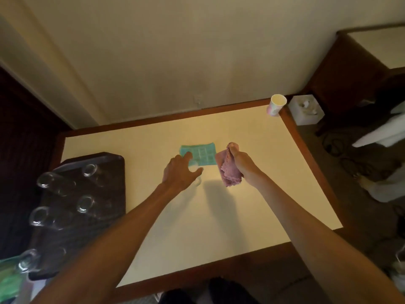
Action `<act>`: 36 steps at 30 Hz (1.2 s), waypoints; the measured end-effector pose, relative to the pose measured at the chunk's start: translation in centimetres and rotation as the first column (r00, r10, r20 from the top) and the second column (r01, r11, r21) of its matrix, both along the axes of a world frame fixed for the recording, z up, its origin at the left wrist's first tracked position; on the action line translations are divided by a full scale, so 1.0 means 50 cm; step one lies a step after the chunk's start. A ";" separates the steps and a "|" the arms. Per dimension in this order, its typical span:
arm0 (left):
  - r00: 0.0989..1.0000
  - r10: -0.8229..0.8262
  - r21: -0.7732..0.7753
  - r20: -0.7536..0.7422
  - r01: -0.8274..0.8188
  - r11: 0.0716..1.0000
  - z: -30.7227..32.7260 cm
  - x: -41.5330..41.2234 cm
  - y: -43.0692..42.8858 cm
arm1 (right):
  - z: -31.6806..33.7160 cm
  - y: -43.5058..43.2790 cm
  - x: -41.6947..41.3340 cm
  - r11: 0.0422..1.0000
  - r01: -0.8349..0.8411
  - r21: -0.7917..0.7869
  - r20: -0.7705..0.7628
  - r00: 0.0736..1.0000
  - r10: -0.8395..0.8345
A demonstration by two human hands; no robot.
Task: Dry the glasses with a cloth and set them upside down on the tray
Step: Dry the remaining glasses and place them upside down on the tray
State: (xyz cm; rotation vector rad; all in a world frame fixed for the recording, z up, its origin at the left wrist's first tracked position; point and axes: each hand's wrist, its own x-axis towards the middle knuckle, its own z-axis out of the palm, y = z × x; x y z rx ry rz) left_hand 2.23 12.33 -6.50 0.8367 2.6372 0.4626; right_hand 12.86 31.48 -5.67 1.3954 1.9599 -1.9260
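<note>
The tray (114, 163) with glasses (85, 202) on it sits at the table (219, 216)'s left edge, a flat cloth (203, 154) lies mid-table with one glass (198, 182) just near of it, a held cloth (228, 172) hangs right of both, and a paper cup (276, 105) stands at the far right corner.

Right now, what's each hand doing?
Left hand: curved around a glass; grip cannot be told.
Right hand: holding the pink cloth.

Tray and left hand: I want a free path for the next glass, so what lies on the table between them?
Nothing: the head view shows bare table between the tray and the left hand.
</note>
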 end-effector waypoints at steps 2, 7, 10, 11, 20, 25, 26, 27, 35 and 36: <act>1.000 -0.020 -0.055 0.013 0.020 0.998 -0.030 0.023 0.004 | -0.020 0.010 0.009 0.999 -0.011 -0.034 -0.001 1.000 0.011; 0.999 -0.036 -0.110 0.016 0.038 0.993 -0.069 0.051 0.010 | -0.056 0.029 0.025 0.988 -0.003 -0.152 -0.041 0.999 -0.004; 0.999 -0.045 -0.145 -0.001 0.044 0.988 -0.079 0.060 0.013 | -0.056 0.037 0.026 0.967 0.002 -0.254 -0.088 0.996 -0.025; 0.999 -0.043 -0.149 -0.004 0.042 0.988 -0.081 0.063 0.013 | -0.054 0.039 0.025 0.960 -0.008 -0.280 -0.101 0.995 -0.021; 0.998 -0.043 -0.304 0.038 0.053 0.951 -0.043 0.056 0.028 | -0.015 0.035 -0.008 0.869 -0.039 -0.493 -0.246 0.964 -0.096; 0.827 0.164 0.212 0.537 -0.321 0.923 0.066 0.000 0.041 | 0.034 0.025 -0.041 0.849 -0.080 -0.523 -0.381 0.913 -0.149; 0.763 0.153 0.236 0.628 -0.374 0.897 0.084 -0.004 0.042 | 0.046 0.020 -0.046 0.843 -0.096 -0.529 -0.406 0.901 -0.152; 0.729 0.146 0.246 0.668 -0.402 0.882 0.103 -0.007 0.039 | 0.061 0.012 -0.054 0.845 -0.109 -0.523 -0.427 0.892 -0.149; 0.679 0.143 0.323 0.720 -0.510 0.797 0.185 -0.049 0.013 | 0.145 -0.006 -0.103 0.885 -0.204 -0.419 -0.475 0.880 -0.022; 0.687 0.145 0.337 0.712 -0.515 0.788 0.192 -0.058 0.009 | 0.148 -0.004 -0.105 0.876 -0.213 -0.432 -0.468 0.883 -0.016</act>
